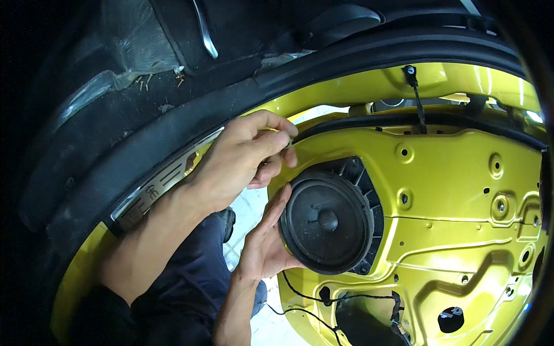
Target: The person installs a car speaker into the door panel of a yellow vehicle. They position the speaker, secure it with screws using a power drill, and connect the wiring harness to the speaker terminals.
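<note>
Touching the round black speaker (329,248) near frame centre, my right grip (262,251) spreads wide. My left grip (247,147) pinches narrowly, contents unclear.

Short sleeve (98,311) on the left arm: black or near-black, ends about at the elbow, cloth detail lost in shadow. Left forearm (158,239) and right forearm (235,308) bare, left grip (254,150) and right grip (265,248) bare too. Trousers (193,277): dark navy, loose cut, soft creases, look plain. Shoe (229,224): dark, only partly visible, too small for finer detail.
</note>
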